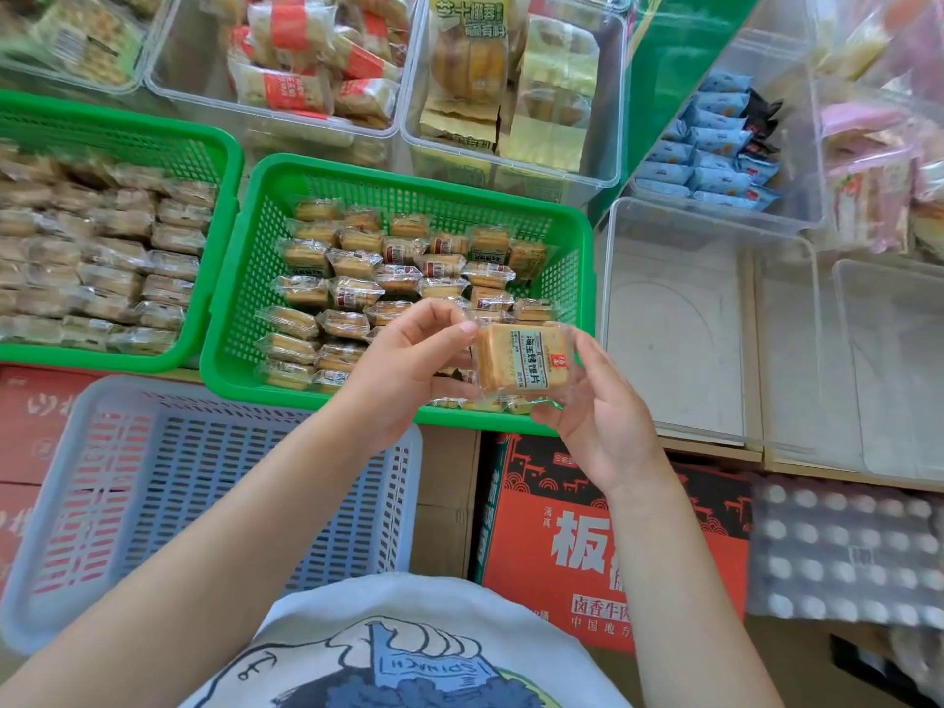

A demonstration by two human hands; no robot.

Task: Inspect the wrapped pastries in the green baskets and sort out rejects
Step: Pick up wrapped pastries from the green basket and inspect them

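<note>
My hands hold one pastry between them: left hand pinches its 9 o'clock edge, right hand grips 4 o'clock corner, above near rim of green basket.

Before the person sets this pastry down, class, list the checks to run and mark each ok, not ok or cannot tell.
1. Wrapped pastry held by both left hand and right hand: ok.
2. Label faces the viewer: ok.
3. Wrapper seal intact: cannot tell.
4. Green basket within reach, holding more pastries: ok.
5. Blue basket has room for a reject: ok.
</note>
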